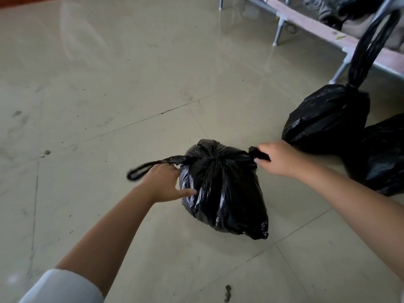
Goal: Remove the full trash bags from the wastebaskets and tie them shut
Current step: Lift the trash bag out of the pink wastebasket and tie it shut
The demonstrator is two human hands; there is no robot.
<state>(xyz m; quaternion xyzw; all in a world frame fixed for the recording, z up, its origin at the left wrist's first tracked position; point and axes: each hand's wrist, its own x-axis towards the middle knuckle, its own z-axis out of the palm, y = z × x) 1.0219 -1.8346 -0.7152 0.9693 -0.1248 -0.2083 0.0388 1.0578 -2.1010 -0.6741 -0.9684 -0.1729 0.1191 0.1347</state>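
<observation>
Pale, glossy floor tiles (109,95), scuffed and spotted with dirt, stretch toward a metal-legged bed frame (310,25) with a wooden rail at upper right.

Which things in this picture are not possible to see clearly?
Head view:
- Contents of the middle bag: opaque black plastic.
- Third bag: cut by the right edge.
- Left hand grip on the handle loop: loop blurred.
- Right hand fingertips: hidden in the gathered plastic.

No readable text or labels anywhere.
</observation>
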